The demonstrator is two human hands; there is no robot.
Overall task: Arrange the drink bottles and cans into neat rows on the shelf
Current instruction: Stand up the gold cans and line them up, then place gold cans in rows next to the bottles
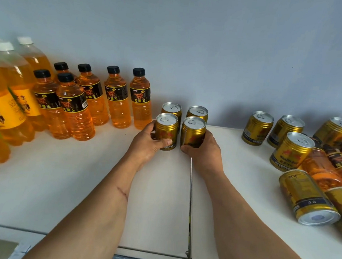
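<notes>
Two hands, left grip (148, 142) clamped on left front can (166, 130), right grip (202, 150) on right front can (192, 133) (both upright)

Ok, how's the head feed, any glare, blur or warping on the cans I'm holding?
Head view: both held cans, in the left hand and right hand, are sharp with mild sheen on their lids; wide-angle bending tilts the large bottles at the left edge; the toppled cans at right look slightly soft.
</notes>
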